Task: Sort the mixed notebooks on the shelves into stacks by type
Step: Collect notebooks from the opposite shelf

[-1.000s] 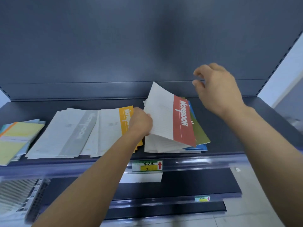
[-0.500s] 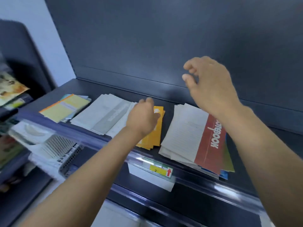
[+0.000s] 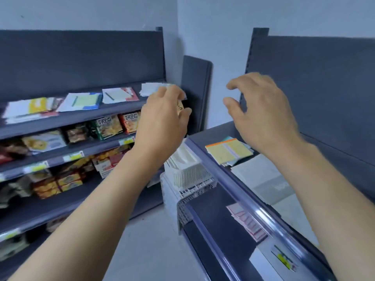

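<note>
Hovering by the white notebook stack [image 3: 151, 88] at the shelf's [image 3: 85, 116] right end, the left hand [image 3: 162, 120] (loose-fingered, empty) is nearer; the right hand [image 3: 263, 116] is likewise empty.

Two shelf units meet in a corner of the room. On the top board [image 3: 85, 116] of the left shelf unit [image 3: 81, 57] four notebook stacks [image 3: 81, 102] lie side by side in a row, and snack packets [image 3: 109, 124] fill the boards under it. On the upper board [image 3: 215, 132] of the right shelf unit [image 3: 324, 88] a small notebook stack [image 3: 229, 151] lies at the left end, with a wider stack [image 3: 259, 175] just beside it on the right. A pile of baskets [image 3: 188, 171] stands between the two units. The left hand [image 3: 162, 122] hangs before the left unit, the right hand [image 3: 261, 116] over the upper board.
</note>
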`<act>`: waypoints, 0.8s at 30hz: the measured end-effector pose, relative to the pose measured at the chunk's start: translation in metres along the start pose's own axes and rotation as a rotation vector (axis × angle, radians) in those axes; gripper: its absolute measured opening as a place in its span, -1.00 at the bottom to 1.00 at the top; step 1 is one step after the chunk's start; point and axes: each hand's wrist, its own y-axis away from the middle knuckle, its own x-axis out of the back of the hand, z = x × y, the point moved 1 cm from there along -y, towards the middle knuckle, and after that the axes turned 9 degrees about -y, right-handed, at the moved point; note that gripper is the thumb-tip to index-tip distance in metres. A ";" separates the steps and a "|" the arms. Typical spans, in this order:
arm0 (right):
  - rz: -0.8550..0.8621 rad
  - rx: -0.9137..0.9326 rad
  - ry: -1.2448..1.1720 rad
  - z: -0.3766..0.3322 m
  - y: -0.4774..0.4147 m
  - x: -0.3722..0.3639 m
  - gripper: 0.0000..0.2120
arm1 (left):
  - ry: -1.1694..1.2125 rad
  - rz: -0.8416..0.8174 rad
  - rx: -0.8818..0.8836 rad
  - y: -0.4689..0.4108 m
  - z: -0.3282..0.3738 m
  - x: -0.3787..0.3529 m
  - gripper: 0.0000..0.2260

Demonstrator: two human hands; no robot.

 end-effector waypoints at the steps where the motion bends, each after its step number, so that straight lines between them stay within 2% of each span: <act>1: 0.002 0.024 -0.022 -0.012 -0.010 -0.013 -0.80 | -0.009 0.015 0.019 -0.004 -0.017 0.005 -0.80; 8: -0.012 0.136 -0.159 -0.094 -0.069 -0.110 -0.79 | -0.130 0.080 0.131 -0.013 -0.136 0.043 -0.80; 14: -0.048 0.252 -0.276 -0.161 -0.109 -0.185 -0.81 | -0.237 0.121 0.295 -0.016 -0.230 0.074 -0.82; 24: -0.135 0.354 -0.394 -0.202 -0.178 -0.299 -0.78 | -0.351 0.126 0.524 -0.040 -0.334 0.066 -0.81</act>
